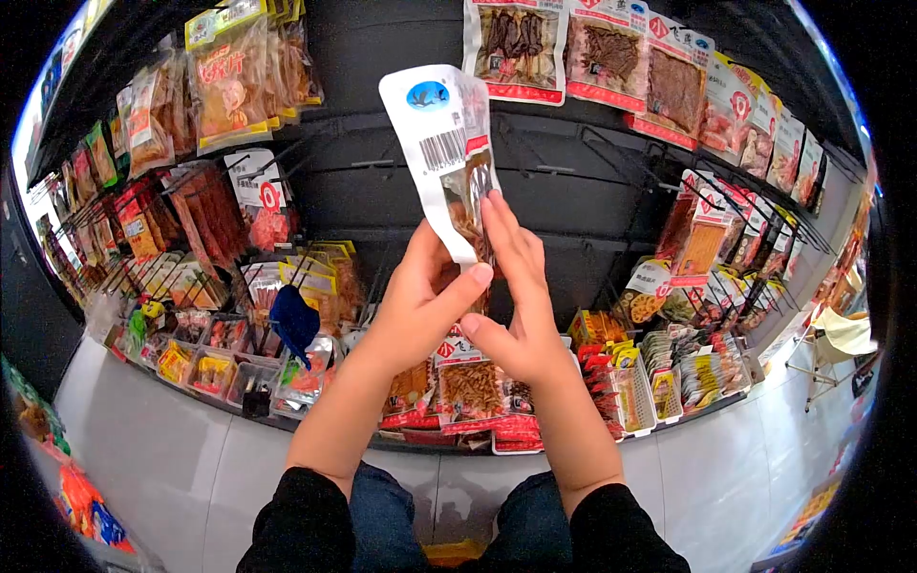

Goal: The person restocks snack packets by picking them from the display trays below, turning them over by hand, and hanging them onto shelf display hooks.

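A snack packet (435, 143) is held up in front of me at the centre, tilted slightly left, its white side with a barcode and blue oval logo turned toward me. Through its clear part, brown dried food shows. My left hand (425, 291) grips the lower left of the packet, thumb on its near side and fingers mostly hidden behind. On the right, my right hand (518, 306) presses its long fingers along the packet's edge, thumb low near the left thumb. The packet's bottom is partly covered by both hands.
Black shelving with metal hooks carries hanging packets (229, 81) at left and more bagged snacks (678, 86) at right. Below are flat packets (468, 392), clear bins (210, 371) and white baskets (635, 396). A dark blue item (294, 320) hangs left. Grey floor tiles (162, 449) lie beneath.
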